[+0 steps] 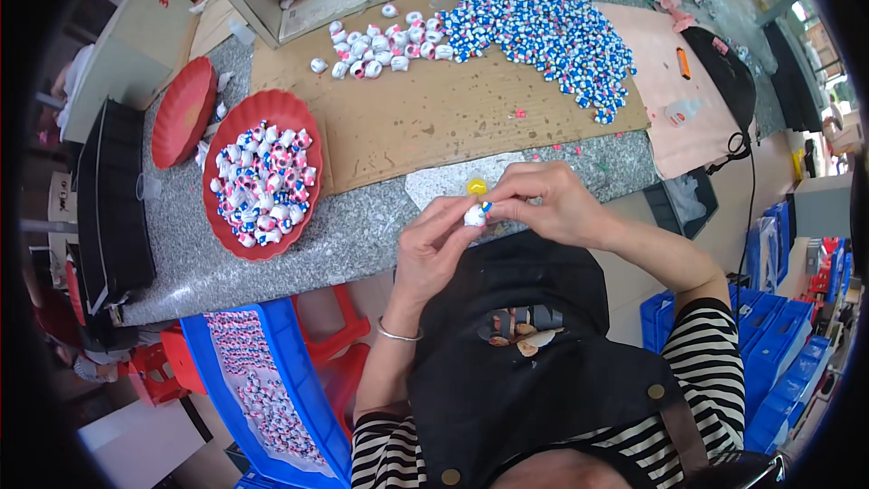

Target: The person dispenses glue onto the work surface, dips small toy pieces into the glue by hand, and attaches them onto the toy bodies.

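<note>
My left hand [430,249] pinches a small round white figurine part [474,216] between thumb and fingertips, just over the table's front edge. Meeting it from the other side, my right hand [554,206] has thumb and forefinger closed on a tiny blue piece [487,207], which touches the white part or lies right against it. A round yellow thing [477,186] shows just beyond my fingertips; whether it is held or lies on the table I cannot tell. Under my hands lies a whitish sheet [444,183] on the grey stone tabletop [362,226].
Left of me, a red scalloped bowl [314,140] holds many white, pink and blue figurines; another red bowl [186,113] leans behind. Cardboard [389,127] carries white-pink parts [376,47] and a blue-white heap [543,32]. At right are a small bottle [683,110] and an orange-black tool [683,63]. A blue crate [272,308] stands lower left.
</note>
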The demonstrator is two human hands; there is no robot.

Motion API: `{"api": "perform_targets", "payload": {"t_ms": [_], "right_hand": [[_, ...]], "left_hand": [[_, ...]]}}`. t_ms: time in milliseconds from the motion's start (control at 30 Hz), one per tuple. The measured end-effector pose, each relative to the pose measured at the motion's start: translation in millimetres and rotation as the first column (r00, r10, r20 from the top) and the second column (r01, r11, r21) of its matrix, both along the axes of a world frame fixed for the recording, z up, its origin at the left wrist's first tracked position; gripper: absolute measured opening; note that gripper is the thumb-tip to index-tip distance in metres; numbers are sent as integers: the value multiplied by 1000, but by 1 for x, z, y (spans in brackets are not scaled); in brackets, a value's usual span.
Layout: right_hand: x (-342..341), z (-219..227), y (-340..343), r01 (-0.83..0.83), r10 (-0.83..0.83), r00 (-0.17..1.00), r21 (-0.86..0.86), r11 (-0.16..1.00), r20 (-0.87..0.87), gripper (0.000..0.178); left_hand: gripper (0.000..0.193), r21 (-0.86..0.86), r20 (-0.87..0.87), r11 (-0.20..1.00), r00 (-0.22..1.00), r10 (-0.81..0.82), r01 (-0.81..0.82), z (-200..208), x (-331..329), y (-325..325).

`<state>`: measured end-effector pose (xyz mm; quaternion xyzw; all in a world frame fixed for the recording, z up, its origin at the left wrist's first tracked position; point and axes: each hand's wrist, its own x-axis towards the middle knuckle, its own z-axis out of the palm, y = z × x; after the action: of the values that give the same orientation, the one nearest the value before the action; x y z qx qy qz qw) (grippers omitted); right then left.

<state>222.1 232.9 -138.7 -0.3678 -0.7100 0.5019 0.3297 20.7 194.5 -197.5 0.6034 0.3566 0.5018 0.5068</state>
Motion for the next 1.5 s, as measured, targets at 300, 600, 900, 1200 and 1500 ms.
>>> {"api": "perform_targets", "payload": {"t_ms": [300, 600, 900, 1200, 1500], "right_hand": [[1, 0, 0, -65, 36, 996, 369, 927, 87, 20], [50, -29, 40, 160, -237, 957, 375, 913, 167, 16], [86, -50, 121, -48, -457, 720, 695, 718, 522, 20], [83, -41, 120, -175, -494, 636, 734, 656, 593, 13], [84, -27, 56, 100, -340, 838, 493, 864, 426, 13]], "left_hand": [[27, -258, 110, 948, 980, -164, 187, 17, -2, 6], [21, 96, -203, 928, 906, 371, -359, 30, -68, 29], [40, 758, -483, 486, 126, 866, -435, 51, -155, 48], [17, 543, -644, 776, 434, 630, -322, 42, -58, 142], [19, 511, -700, 800, 389, 599, -314, -4, -36, 205]]}}
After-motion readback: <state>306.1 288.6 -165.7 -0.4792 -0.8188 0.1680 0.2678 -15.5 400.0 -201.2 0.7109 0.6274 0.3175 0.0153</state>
